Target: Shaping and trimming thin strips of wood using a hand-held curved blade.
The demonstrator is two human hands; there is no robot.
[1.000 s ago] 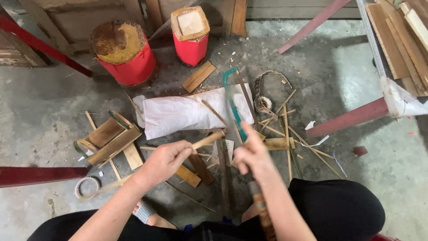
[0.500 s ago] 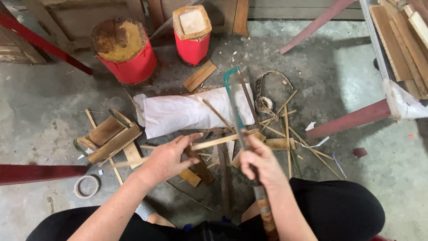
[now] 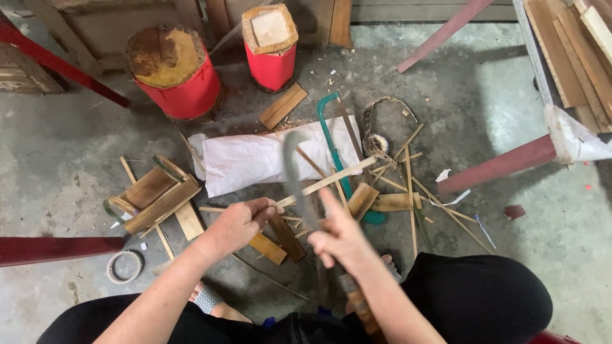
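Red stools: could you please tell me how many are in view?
2: a round red stool at upper left, and a square red stool right of it, both upright on the concrete floor.

The curved blade (image 3: 294,175) in the right hand (image 3: 338,241) is smeared by motion blur, so its edge and tip cannot be made out, and its handle is buried inside that hand's grip. The near end of the bamboo strip (image 3: 325,183) vanishes inside the closed left hand (image 3: 237,224). At 3 o'clock, the stacked planks (image 3: 574,51) run off the frame. At 9 o'clock, the red beam (image 3: 57,248) is cut by the edge. At 6 o'clock, both forearms and the dark trousers (image 3: 478,299) leave the frame.
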